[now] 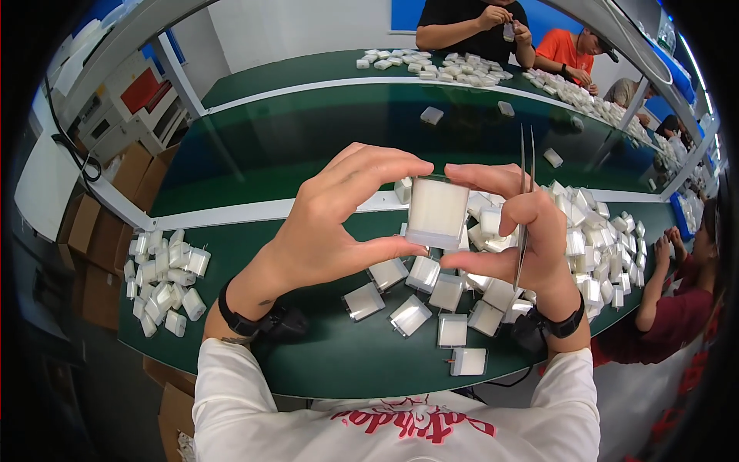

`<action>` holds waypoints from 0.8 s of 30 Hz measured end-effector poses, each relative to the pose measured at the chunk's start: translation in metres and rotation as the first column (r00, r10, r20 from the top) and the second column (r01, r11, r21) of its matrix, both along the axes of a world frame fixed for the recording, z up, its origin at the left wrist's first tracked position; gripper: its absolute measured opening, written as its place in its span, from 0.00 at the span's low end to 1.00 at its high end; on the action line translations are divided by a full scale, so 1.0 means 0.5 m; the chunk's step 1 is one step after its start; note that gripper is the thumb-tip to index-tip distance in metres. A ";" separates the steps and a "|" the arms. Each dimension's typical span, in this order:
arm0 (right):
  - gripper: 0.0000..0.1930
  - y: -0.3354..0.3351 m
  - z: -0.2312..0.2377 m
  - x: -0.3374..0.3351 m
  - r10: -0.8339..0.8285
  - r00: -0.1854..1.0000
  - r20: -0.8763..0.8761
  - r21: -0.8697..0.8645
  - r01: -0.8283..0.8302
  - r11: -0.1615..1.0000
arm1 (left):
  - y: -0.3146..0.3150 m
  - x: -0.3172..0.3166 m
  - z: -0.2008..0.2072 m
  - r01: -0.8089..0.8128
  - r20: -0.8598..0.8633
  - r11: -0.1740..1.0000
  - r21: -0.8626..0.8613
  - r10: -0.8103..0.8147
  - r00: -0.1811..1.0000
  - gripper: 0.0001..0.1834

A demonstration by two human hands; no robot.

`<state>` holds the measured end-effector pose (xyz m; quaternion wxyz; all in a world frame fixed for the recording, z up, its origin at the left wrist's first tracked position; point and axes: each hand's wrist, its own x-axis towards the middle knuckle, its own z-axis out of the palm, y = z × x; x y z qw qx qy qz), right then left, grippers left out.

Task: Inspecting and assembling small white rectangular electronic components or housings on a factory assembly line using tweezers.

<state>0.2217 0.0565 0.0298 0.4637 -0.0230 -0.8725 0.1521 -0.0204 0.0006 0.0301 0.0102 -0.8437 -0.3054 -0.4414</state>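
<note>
Between my two hands, raised over the green table, is a small clear plastic case [437, 209] with a white block inside. My left hand [327, 212] pinches its left side, index finger at the top and thumb at the bottom corner. On the opposite side my right hand [531, 231] grips it the same way, with thumb and index finger. A pair of metal tweezers [523, 181] is tucked in the curled fingers of that right hand, tips pointing up. Below lie several similar cases [409, 314], some with short metal pins sticking out.
A heap of cases [589, 250] covers the right of the green table [323, 354]; a smaller heap [163, 281] sits at the left. Past a white rail [223, 215] runs a dark green belt with a few cases. Co-workers [477, 31] sit opposite; another person [666, 304] is at the right.
</note>
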 end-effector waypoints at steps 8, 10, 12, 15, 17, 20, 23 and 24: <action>0.26 -0.002 -0.010 -0.013 0.037 0.995 -0.088 0.033 -0.034 0.999 | 0.007 0.018 -0.027 0.170 0.282 0.983 -0.070 -0.144 0.948 0.32; 0.26 -0.005 -0.007 -0.011 0.058 0.993 -0.101 0.056 -0.052 0.997 | 0.009 0.023 -0.032 0.170 0.291 0.984 -0.058 -0.147 0.945 0.32; 0.26 -0.015 0.000 -0.008 0.003 0.997 -0.083 0.072 0.003 0.997 | 0.011 0.027 -0.036 0.169 0.299 0.985 -0.041 -0.149 0.943 0.33; 0.27 -0.012 -0.014 -0.009 -0.009 0.994 -0.105 0.067 0.016 0.998 | 0.014 0.032 -0.042 0.184 0.309 0.983 -0.022 -0.169 0.936 0.33; 0.27 -0.013 -0.019 -0.011 -0.025 0.994 -0.104 0.033 0.029 0.999 | 0.013 0.032 -0.046 0.196 0.342 0.980 -0.032 -0.173 0.924 0.34; 0.28 -0.004 -0.015 -0.015 -0.035 0.994 -0.103 0.009 0.036 0.999 | 0.007 0.031 -0.043 0.128 0.334 0.990 -0.052 -0.104 0.937 0.37; 0.30 0.002 -0.014 -0.015 -0.040 0.997 -0.070 0.007 0.040 0.999 | 0.009 0.020 -0.028 -0.034 0.139 0.992 0.118 0.017 0.990 0.42; 0.30 -0.007 -0.016 -0.020 -0.045 0.997 -0.059 -0.122 0.037 0.992 | 0.009 0.021 -0.029 -0.034 0.141 0.992 0.119 0.017 0.990 0.42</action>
